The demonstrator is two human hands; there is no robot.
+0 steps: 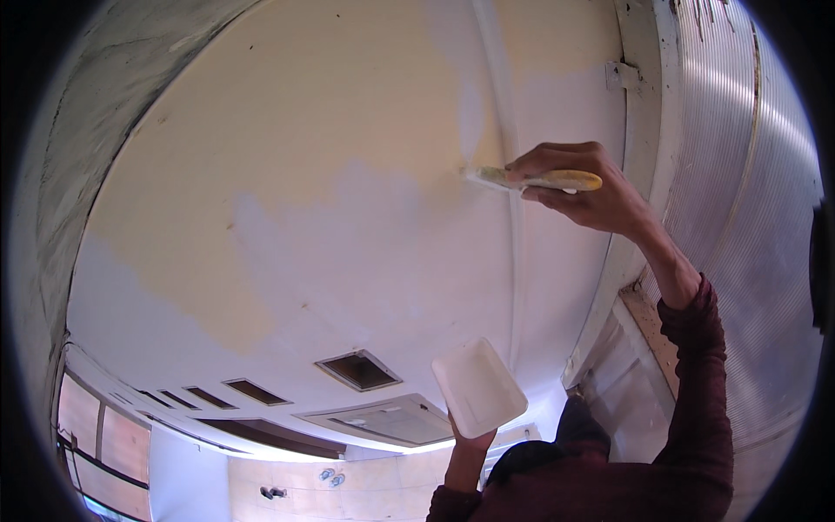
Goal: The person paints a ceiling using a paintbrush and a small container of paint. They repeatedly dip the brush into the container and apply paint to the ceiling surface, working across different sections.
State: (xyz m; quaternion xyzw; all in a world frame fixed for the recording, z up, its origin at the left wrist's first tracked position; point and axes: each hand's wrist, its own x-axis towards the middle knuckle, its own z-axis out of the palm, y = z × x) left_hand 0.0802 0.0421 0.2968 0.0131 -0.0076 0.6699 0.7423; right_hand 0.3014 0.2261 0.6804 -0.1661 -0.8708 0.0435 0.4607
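Right hand point(591, 187), upper right of the frame, is clamped around a paintbrush with a rounded yellow handle point(570, 180), its bristles at a broad cream-and-white painted surface point(348, 157) beside a long raised white ridge point(511, 230). At lower centre, the left hand point(472, 438) grips a shallow white rectangular tray point(477, 378); how much paint it holds cannot be told. Tipping the tray too far could spill its contents. An overloaded brush could drip toward the dark maroon sleeve point(700, 374), and uneven pressure across the ridge might leave streaks or gaps.
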